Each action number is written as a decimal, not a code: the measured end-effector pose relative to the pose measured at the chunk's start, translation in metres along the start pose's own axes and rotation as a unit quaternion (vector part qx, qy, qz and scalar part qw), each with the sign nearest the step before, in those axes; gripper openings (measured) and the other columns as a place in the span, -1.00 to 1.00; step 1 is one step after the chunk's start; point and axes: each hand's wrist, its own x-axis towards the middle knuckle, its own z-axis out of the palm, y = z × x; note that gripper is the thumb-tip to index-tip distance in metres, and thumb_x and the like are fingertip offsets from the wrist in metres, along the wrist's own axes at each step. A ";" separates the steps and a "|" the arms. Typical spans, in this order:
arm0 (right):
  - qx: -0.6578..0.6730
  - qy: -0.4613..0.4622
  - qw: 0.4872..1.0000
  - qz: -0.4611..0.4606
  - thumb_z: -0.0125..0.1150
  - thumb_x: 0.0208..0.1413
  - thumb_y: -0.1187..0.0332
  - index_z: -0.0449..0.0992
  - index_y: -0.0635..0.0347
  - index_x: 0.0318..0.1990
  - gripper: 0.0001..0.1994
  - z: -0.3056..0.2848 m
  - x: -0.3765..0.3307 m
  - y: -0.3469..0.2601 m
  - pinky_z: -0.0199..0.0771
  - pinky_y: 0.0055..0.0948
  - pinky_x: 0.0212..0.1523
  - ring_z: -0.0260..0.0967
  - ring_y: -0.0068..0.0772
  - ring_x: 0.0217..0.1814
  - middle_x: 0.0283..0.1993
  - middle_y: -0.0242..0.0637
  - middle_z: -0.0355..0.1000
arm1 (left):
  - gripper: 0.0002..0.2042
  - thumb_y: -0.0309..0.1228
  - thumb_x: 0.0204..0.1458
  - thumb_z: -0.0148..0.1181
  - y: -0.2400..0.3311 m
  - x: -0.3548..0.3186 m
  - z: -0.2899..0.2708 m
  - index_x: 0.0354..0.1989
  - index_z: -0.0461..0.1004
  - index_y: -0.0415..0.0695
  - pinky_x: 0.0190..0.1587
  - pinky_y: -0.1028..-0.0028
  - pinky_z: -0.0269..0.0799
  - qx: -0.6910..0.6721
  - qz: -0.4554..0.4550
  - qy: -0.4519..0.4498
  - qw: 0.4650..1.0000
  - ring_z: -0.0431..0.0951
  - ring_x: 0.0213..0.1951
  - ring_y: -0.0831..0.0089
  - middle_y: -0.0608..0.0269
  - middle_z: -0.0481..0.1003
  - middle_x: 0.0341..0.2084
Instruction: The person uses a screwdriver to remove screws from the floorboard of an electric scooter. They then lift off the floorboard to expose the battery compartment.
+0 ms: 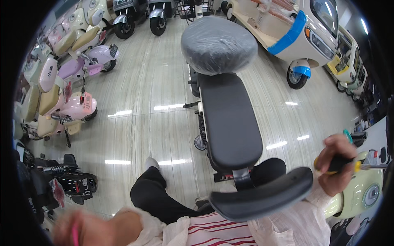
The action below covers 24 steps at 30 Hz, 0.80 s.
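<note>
A screwdriver (340, 164) with a black-and-yellow handle lies in the right hand (336, 182), above the right side of the floor (139, 86); the fingers are curled and clamped around the handle, and the metal shaft points away to the right; just beyond and below it stands a pale green scooter (349, 201) with a round emblem. The left hand (84, 227) is up near the floor's near left corner, well apart from the right one; it is blurred, so I cannot tell whether its fingers are open or closed, though a pink strip (75, 233) shows at it. Between the hands, a curved black backrest (262, 194) stands at the near end of a long black seat (232, 123); at that seat's far end sits a wide saddle (219, 45) wrapped in clear film. Along the floor's left edge are a black scooter (78, 180), a pink scooter (76, 106) and a purple scooter (86, 61); silver-grey scooters (158, 20) line the far edge; a cream three-wheeler (303, 37) with blue covering stands toward the far right corner.
</note>
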 end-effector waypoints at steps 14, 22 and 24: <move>-0.081 -0.078 0.988 0.107 0.13 0.07 -0.07 0.36 0.29 0.00 -0.43 0.012 -0.058 0.001 0.45 -0.46 -0.26 0.39 -0.29 -0.32 -0.21 0.05 0.35 | -0.63 -0.07 0.23 -0.19 -0.287 -0.101 -0.129 -0.21 0.34 -0.16 -0.71 0.63 -0.10 0.323 -0.691 -0.160 0.627 -0.03 -0.74 0.71 0.47 0.13 -0.70; -0.198 0.217 0.939 0.177 -0.09 0.08 0.06 0.33 0.28 -0.26 -0.61 0.090 -0.046 -0.025 0.19 -0.36 -0.07 0.22 -0.27 -0.21 -0.28 -0.02 0.30 | -0.71 -0.22 0.23 -0.26 -0.383 -0.134 -0.140 -0.11 0.35 -0.12 -0.69 0.60 -0.02 0.247 -0.718 -0.126 0.638 0.05 -0.70 0.67 0.43 0.19 -0.64; -0.188 0.207 0.938 0.207 -0.09 0.06 0.10 0.35 0.29 -0.25 -0.63 0.094 -0.041 -0.030 0.20 -0.36 -0.06 0.22 -0.27 -0.17 -0.23 -0.01 0.31 | -0.71 -0.23 0.22 -0.24 -0.399 -0.141 -0.138 -0.10 0.36 -0.09 -0.69 0.59 0.01 0.250 -0.706 -0.129 0.650 0.08 -0.70 0.66 0.43 0.20 -0.63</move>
